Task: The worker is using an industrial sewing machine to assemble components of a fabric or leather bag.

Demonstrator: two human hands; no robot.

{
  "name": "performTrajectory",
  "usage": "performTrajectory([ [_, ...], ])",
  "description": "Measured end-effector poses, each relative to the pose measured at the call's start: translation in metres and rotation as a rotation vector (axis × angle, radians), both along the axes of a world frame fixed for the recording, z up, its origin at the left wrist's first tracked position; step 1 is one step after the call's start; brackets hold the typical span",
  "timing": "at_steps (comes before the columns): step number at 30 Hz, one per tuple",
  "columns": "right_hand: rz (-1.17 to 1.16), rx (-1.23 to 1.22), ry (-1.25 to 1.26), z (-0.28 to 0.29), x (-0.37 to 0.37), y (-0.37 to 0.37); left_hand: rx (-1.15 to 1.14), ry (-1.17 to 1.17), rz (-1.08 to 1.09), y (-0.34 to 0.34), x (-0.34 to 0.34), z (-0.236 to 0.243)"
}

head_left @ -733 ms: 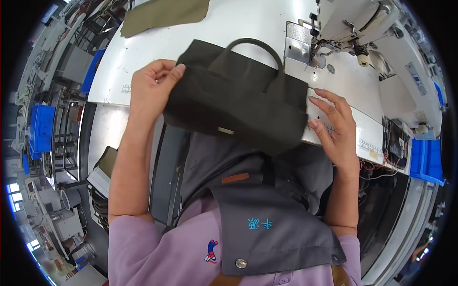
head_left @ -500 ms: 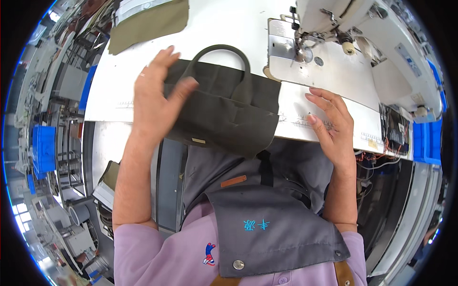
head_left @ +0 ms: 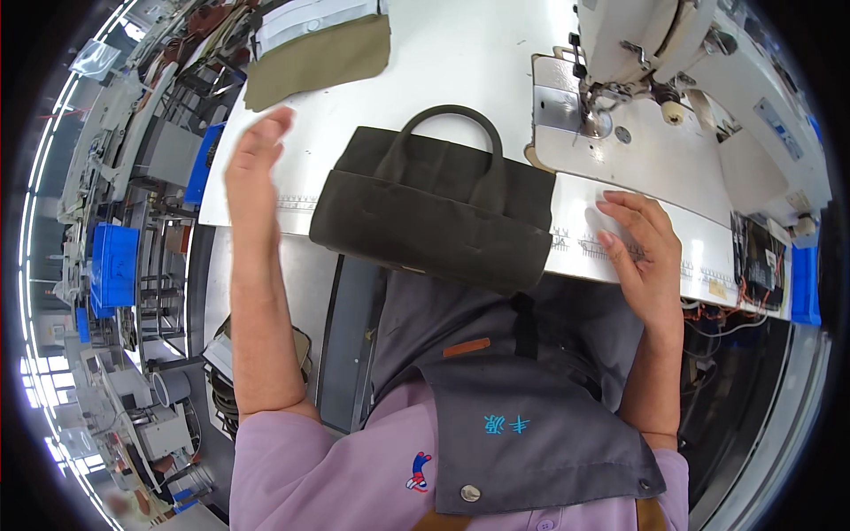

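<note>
A dark olive fabric handbag (head_left: pixel 425 221) with a looped handle (head_left: pixel 452 111) lies at the front edge of the white sewing table (head_left: pixel 460 53). Its lower part hangs slightly over the edge toward my lap. My left hand (head_left: pixel 254 173) is raised to the left of the bag, apart from it; its fingers are somewhat blurred but loosely extended, with nothing in them. To the right of the bag, my right hand (head_left: pixel 645 248) hovers over the ruler strip at the table edge. Its fingers are curved and spread apart, holding nothing.
A white sewing machine (head_left: pixel 673 88) stands at the back right, its metal plate (head_left: pixel 567 115) let into the table. Olive and white fabric pieces (head_left: pixel 323 66) lie at the far left. Blue bins (head_left: pixel 115 265) stand off to the left. Cables (head_left: pixel 717 323) hang under the right edge.
My left hand has come away from the bag's left side and moved outward. The whole view has shifted, so the bag and table appear further right. My right hand keeps its pose.
</note>
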State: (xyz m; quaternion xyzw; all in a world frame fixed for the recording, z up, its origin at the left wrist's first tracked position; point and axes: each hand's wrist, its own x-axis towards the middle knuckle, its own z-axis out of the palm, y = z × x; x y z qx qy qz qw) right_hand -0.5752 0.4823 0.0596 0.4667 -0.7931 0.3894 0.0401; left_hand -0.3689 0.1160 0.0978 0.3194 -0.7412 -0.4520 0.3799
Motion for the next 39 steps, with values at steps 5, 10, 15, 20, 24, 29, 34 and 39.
performTrajectory([
  [5, 0.003, 0.024, 0.012, 0.003, 0.002, -0.002, -0.237, -0.194, -0.113, 0.027, 0.008, -0.032],
  [10, 0.120, 0.040, 0.173, 0.008, 0.007, -0.007, -0.434, -0.238, -0.179, 0.055, -0.003, -0.020],
  [15, 0.249, 0.149, 0.284, 0.005, 0.032, -0.017, -0.722, -0.465, -0.361, 0.065, -0.009, -0.022],
  [20, 0.197, 0.243, 0.326, 0.002, 0.037, -0.021, -0.743, -0.715, -0.348, 0.053, -0.003, -0.038],
  [24, 0.199, 0.238, 0.316, 0.005, 0.034, -0.021, -0.727, -0.778, -0.340, 0.054, -0.002, -0.039],
  [29, 0.226, 0.272, 0.296, 0.004, 0.031, -0.021, -0.715, -0.777, -0.338, 0.054, 0.004, -0.040],
  [34, 0.220, 0.236, 0.297, -0.001, 0.028, -0.020, -0.730, -0.782, -0.309, 0.054, 0.006, -0.041],
  [39, 0.168, 0.206, 0.238, -0.001, 0.027, -0.022, -0.728, -0.626, -0.271, 0.069, -0.003, -0.039],
])
